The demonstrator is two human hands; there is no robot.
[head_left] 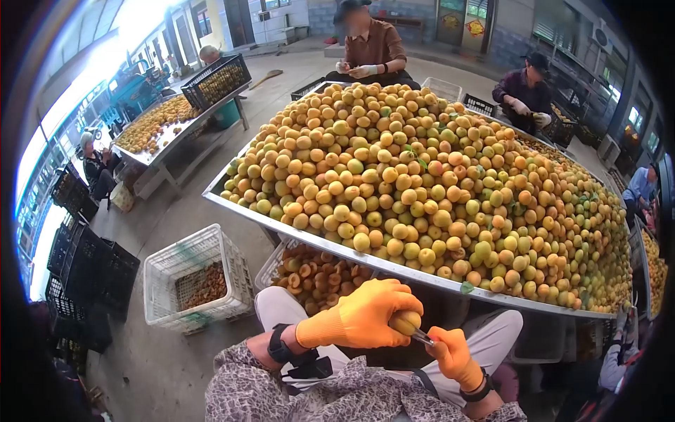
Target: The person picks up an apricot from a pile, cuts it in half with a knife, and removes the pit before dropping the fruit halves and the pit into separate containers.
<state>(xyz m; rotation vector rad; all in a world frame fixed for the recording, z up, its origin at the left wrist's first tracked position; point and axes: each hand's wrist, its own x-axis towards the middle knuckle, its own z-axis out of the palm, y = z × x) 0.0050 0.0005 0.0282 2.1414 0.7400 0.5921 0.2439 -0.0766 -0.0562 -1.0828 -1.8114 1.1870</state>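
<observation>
My left hand (362, 314), in an orange glove, is closed around a yellow apricot (406, 322) above my lap. In my gloved right hand (453, 355) is a small knife (423, 337), its metal blade meeting the apricot's lower right side. Most of the knife's handle is hidden by my fingers. Just beyond my hands rises a big heap of whole apricots (401, 190) on a metal-edged table (316, 241). Halved apricots (320, 274) fill a crate below the table edge, partly covered by my left hand and knee.
A white plastic crate (235, 260) with brown pits (204, 285) in it stands on the floor at left. Black crates (91, 271) are stacked farther left. Co-workers sit behind the heap, one in a brown shirt (376, 46). Another fruit table (165, 144) stands at upper left.
</observation>
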